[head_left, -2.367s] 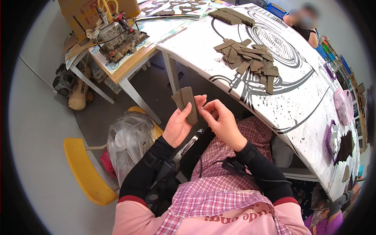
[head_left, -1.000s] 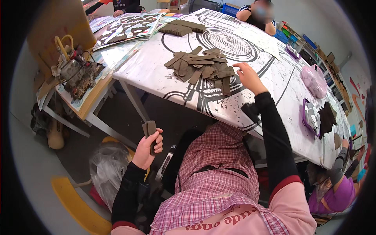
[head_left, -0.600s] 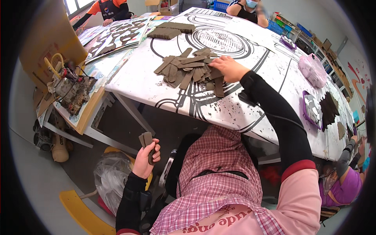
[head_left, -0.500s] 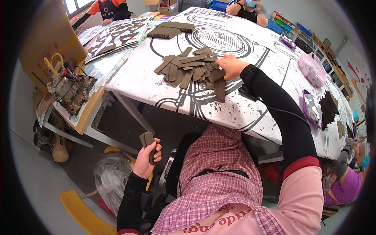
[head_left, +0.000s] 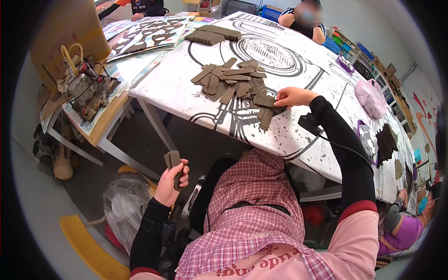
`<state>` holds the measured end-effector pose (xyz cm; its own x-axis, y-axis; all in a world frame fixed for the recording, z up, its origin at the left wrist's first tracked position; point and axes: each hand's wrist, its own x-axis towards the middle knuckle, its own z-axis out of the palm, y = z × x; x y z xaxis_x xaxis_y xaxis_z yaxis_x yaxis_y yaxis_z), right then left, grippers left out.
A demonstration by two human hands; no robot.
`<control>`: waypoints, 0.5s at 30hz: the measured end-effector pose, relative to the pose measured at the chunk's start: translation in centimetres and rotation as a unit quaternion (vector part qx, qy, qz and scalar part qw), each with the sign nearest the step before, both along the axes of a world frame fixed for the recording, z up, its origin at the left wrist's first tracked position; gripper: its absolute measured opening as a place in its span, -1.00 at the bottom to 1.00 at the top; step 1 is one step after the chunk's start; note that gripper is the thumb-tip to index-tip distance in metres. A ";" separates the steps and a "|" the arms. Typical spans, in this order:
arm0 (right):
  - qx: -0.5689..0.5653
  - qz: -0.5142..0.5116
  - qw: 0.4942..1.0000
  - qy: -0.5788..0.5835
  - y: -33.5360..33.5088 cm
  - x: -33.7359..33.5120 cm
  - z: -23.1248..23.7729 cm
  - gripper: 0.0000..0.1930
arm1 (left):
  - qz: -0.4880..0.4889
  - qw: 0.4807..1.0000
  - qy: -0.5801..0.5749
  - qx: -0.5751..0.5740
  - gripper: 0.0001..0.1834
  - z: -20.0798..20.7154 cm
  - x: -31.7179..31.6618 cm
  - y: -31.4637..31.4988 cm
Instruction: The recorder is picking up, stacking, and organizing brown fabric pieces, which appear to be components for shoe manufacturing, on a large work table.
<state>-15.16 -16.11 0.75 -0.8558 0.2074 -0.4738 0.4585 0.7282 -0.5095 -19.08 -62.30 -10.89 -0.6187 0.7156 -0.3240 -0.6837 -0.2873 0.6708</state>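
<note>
Left hand (head_left: 171,183) held low, gripping brown cardboard pieces (head_left: 172,161); right hand (head_left: 290,97) outstretched, fingers pinching a strip (head_left: 265,100) on the surface (head_left: 177,88).

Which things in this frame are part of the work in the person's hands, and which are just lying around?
In hand:
- left hand gripping a few brown strips below the table edge
- right hand on a strip at the edge of the loose strip pile on the table

Lying about:
- stacked strips farther up the table
- pink bag
- clear plastic bag on the floor
- cluttered side bench
</note>
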 end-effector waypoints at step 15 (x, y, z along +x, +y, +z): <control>-0.011 -0.053 0.995 0.089 -4.2 1.3 1.6 -0.62 | 0.010 1.000 0.001 0.007 -0.80 -0.2 0.5 -0.8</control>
